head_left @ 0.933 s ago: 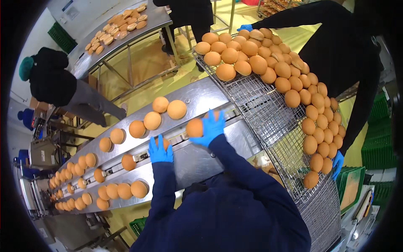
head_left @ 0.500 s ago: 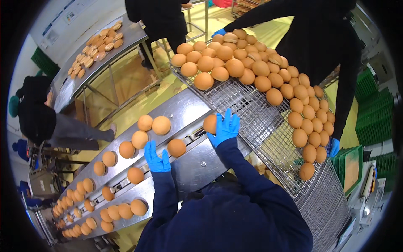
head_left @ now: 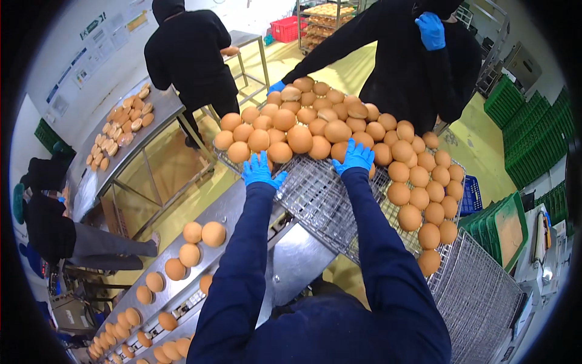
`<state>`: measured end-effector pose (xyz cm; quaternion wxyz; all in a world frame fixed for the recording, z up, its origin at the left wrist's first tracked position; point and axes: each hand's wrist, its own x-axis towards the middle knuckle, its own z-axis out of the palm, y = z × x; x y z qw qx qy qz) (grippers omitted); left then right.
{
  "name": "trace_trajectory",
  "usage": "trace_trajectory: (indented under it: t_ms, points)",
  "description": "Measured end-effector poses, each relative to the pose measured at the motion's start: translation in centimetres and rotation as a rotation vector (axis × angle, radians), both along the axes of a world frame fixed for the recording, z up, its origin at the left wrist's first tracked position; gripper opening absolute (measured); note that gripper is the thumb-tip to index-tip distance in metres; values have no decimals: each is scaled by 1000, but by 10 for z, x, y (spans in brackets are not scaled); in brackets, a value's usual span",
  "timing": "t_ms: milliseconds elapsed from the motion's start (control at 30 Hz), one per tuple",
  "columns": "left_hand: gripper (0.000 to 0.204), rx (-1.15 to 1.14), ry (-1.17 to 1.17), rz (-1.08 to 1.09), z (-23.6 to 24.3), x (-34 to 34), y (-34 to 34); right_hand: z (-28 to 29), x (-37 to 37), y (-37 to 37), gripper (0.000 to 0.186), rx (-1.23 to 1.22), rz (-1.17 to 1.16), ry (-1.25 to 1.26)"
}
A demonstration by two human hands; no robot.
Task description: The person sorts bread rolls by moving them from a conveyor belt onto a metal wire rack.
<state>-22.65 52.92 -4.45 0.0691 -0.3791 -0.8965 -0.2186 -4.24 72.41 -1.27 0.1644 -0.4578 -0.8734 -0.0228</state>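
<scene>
Many round golden-brown bread buns (head_left: 300,139) lie heaped on a wire rack (head_left: 320,189) in front of me, along its far and right sides. My left hand (head_left: 262,172), in a blue glove, reaches to the rack's near left part. Its fingers are spread against the buns at the heap's edge, and one bun is partly hidden beneath them. My right hand (head_left: 355,159), gloved too, has its fingers spread against buns near the middle of the heap. Neither hand is closed round a bun.
A steel conveyor (head_left: 233,209) with rows of buns runs down to the lower left. Across the rack stands a co-worker (head_left: 394,73), one gloved hand at its far edge, the other raised. Stacked wire racks (head_left: 479,303) and green crates (head_left: 536,133) are at right.
Both my hands have moved forward from the conveyor to the buns on the rack; the bun by my right hand has left the conveyor. The co-worker has raised one hand. The view has shifted.
</scene>
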Motion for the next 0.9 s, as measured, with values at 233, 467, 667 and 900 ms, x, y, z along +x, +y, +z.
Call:
trace_trajectory:
  t_ms: [233, 467, 667, 900]
  points:
    - [112, -420, -389, 379, 66, 18, 62, 26, -5, -22, 79, -209, -76, -96]
    - [109, -377, -513, 461, 71, 10, 59, 28, 4, -42, 91, -365, -292, -49]
    - [92, -3, -409, 249, 33, 19, -20, 8, 9, -32, 103, -294, -238, -95]
    - [81, 216, -171, 475, -10, 140, -261, -13, 27, -76, 92, -270, 185, 147]
